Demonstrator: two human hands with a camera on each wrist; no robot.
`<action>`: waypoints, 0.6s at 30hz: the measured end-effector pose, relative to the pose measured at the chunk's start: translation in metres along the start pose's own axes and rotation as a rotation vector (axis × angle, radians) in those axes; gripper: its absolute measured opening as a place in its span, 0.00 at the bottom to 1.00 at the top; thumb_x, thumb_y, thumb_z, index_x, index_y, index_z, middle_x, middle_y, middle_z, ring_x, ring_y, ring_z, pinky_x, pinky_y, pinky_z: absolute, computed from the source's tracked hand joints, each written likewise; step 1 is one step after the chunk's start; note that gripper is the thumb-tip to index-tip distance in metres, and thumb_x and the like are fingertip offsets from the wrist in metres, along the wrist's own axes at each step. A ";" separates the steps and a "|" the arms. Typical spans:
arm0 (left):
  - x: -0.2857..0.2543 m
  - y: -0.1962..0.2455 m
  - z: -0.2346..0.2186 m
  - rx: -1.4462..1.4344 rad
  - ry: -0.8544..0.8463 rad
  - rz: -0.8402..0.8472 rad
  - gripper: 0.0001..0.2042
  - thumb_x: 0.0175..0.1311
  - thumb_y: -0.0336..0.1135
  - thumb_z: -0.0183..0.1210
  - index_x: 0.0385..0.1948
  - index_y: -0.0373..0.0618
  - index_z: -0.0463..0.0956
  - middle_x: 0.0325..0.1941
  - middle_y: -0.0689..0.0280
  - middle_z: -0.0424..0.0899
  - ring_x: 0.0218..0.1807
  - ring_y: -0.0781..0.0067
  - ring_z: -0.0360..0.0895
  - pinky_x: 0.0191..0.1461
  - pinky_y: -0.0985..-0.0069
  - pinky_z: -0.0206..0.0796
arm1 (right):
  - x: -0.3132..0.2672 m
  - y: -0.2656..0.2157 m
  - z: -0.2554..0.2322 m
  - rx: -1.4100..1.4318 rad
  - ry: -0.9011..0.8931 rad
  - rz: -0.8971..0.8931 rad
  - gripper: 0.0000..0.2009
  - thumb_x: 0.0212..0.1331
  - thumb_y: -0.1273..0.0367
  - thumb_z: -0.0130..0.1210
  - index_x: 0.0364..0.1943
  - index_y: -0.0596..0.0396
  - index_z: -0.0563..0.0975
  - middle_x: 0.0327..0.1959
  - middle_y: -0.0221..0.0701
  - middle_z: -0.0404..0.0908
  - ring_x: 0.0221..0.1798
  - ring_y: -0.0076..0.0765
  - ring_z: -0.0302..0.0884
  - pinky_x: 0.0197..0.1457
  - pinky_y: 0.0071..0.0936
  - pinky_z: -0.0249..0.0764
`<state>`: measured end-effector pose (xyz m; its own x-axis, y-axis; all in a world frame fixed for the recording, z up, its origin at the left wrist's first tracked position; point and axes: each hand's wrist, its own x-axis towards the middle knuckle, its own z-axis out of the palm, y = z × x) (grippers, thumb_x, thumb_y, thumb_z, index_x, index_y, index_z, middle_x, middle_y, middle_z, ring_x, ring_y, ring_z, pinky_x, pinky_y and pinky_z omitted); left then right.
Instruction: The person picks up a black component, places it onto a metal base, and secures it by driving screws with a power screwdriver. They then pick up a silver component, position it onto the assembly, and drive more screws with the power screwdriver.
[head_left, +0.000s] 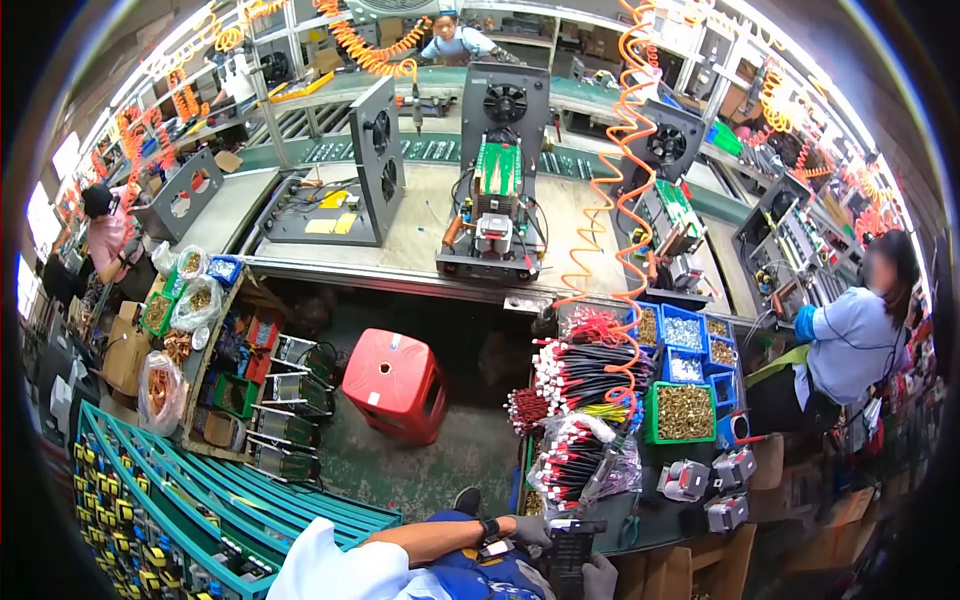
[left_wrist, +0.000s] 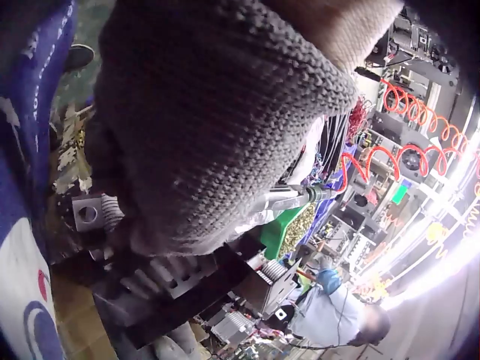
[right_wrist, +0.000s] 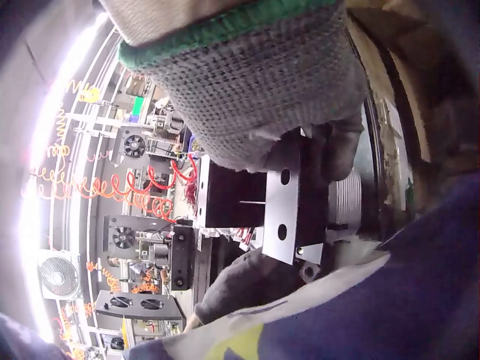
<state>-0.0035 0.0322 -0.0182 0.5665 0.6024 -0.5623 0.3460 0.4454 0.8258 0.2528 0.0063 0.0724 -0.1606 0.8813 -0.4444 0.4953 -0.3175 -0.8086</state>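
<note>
Low in the head view, two gloved hands hold a black slotted metal bracket (head_left: 573,548) between them, close in front of the lap. The left hand (head_left: 530,531) grips its left side. At its lower right is the right hand (head_left: 600,576). The right wrist view shows the bracket's bent face (right_wrist: 283,214) with oval holes, the right hand (right_wrist: 270,105) over one end and the left hand (right_wrist: 244,289) near the other. In the left wrist view, the knitted glove of the left hand (left_wrist: 217,135) hides most of its fingers; slots (left_wrist: 180,274) show below it.
Right of the lap, a bench carries cable bundles (head_left: 585,375), a green bin (head_left: 684,412) of brass fittings and several grey transformer-like parts (head_left: 684,480). Open cardboard boxes (head_left: 695,565) stand below. A red stool (head_left: 393,385) is ahead, and a teal rack (head_left: 230,510) lies left.
</note>
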 end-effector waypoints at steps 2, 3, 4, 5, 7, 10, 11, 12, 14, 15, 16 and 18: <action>0.008 -0.007 -0.001 0.038 0.004 0.068 0.19 0.51 0.47 0.60 0.31 0.36 0.82 0.26 0.59 0.83 0.29 0.68 0.77 0.34 0.66 0.67 | 0.006 0.007 0.003 -0.023 0.017 0.008 0.19 0.57 0.72 0.50 0.53 0.64 0.78 0.45 0.40 0.84 0.48 0.32 0.78 0.53 0.28 0.73; 0.007 -0.005 0.000 0.050 0.010 0.103 0.18 0.52 0.47 0.60 0.28 0.36 0.82 0.23 0.61 0.81 0.25 0.70 0.74 0.31 0.67 0.66 | 0.002 -0.004 0.003 -0.041 0.027 -0.001 0.20 0.57 0.72 0.50 0.53 0.64 0.78 0.45 0.39 0.84 0.48 0.30 0.78 0.53 0.27 0.73; 0.006 -0.004 -0.003 0.062 0.014 0.138 0.19 0.52 0.47 0.60 0.25 0.35 0.82 0.19 0.64 0.79 0.22 0.73 0.72 0.28 0.69 0.64 | -0.001 -0.012 0.005 -0.058 0.037 -0.009 0.20 0.57 0.72 0.50 0.54 0.64 0.78 0.45 0.38 0.85 0.47 0.29 0.78 0.52 0.27 0.73; 0.006 -0.002 -0.005 0.060 -0.020 0.095 0.19 0.51 0.47 0.59 0.24 0.34 0.81 0.18 0.63 0.78 0.22 0.72 0.71 0.29 0.68 0.63 | -0.002 -0.015 0.007 -0.049 0.041 -0.005 0.20 0.57 0.72 0.50 0.54 0.64 0.78 0.45 0.38 0.85 0.47 0.29 0.78 0.52 0.27 0.73; 0.013 -0.005 -0.007 0.057 -0.053 0.116 0.19 0.51 0.46 0.58 0.24 0.33 0.80 0.17 0.62 0.77 0.22 0.71 0.70 0.29 0.67 0.62 | -0.002 -0.018 0.008 -0.033 0.048 0.003 0.20 0.57 0.72 0.50 0.54 0.64 0.77 0.44 0.37 0.85 0.46 0.28 0.77 0.52 0.27 0.73; 0.010 0.001 -0.012 0.079 -0.086 0.118 0.19 0.52 0.45 0.58 0.23 0.32 0.79 0.16 0.61 0.77 0.21 0.71 0.69 0.29 0.65 0.62 | -0.001 -0.014 0.010 -0.135 0.068 0.010 0.20 0.57 0.72 0.50 0.55 0.64 0.77 0.44 0.36 0.85 0.47 0.27 0.77 0.52 0.26 0.73; 0.007 0.005 -0.013 0.092 -0.089 0.124 0.18 0.52 0.44 0.58 0.23 0.32 0.79 0.16 0.61 0.77 0.22 0.71 0.69 0.29 0.65 0.62 | -0.001 -0.013 0.010 -0.126 0.069 0.010 0.20 0.58 0.72 0.50 0.55 0.64 0.77 0.45 0.37 0.85 0.47 0.28 0.77 0.53 0.27 0.73; 0.001 0.010 -0.015 0.104 -0.091 0.131 0.18 0.52 0.44 0.59 0.23 0.32 0.79 0.16 0.61 0.77 0.22 0.71 0.69 0.29 0.65 0.62 | -0.001 -0.012 0.010 -0.118 0.070 0.011 0.20 0.58 0.71 0.50 0.55 0.64 0.77 0.45 0.38 0.85 0.48 0.29 0.78 0.53 0.27 0.73; 0.003 0.010 -0.016 0.110 -0.115 0.087 0.16 0.52 0.42 0.59 0.25 0.33 0.79 0.18 0.60 0.78 0.23 0.72 0.70 0.30 0.66 0.63 | -0.002 -0.011 0.010 -0.165 0.090 -0.014 0.20 0.58 0.70 0.51 0.54 0.63 0.78 0.46 0.40 0.84 0.48 0.33 0.79 0.53 0.29 0.73; 0.004 0.011 -0.016 0.115 -0.127 0.066 0.15 0.52 0.41 0.59 0.25 0.33 0.80 0.19 0.60 0.79 0.23 0.72 0.71 0.30 0.66 0.64 | -0.003 -0.012 0.011 -0.222 0.108 -0.041 0.19 0.59 0.70 0.51 0.54 0.63 0.78 0.46 0.42 0.84 0.48 0.36 0.80 0.53 0.30 0.73; 0.012 0.003 -0.013 0.064 -0.140 0.077 0.15 0.52 0.41 0.60 0.27 0.34 0.80 0.20 0.59 0.80 0.24 0.72 0.72 0.30 0.67 0.64 | -0.003 -0.012 0.010 -0.277 0.127 -0.068 0.19 0.59 0.69 0.51 0.53 0.62 0.78 0.46 0.44 0.84 0.48 0.40 0.81 0.53 0.31 0.74; 0.026 -0.014 -0.004 -0.037 -0.171 0.099 0.14 0.52 0.40 0.61 0.29 0.35 0.81 0.22 0.58 0.80 0.25 0.73 0.73 0.30 0.69 0.65 | 0.006 -0.006 0.005 -0.473 0.128 -0.155 0.20 0.60 0.69 0.51 0.56 0.61 0.77 0.43 0.46 0.83 0.46 0.48 0.80 0.51 0.37 0.74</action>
<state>0.0036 0.0442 -0.0442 0.7160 0.5247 -0.4604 0.2567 0.4153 0.8727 0.2449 0.0120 0.0725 -0.1712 0.9507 -0.2585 0.8106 -0.0131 -0.5854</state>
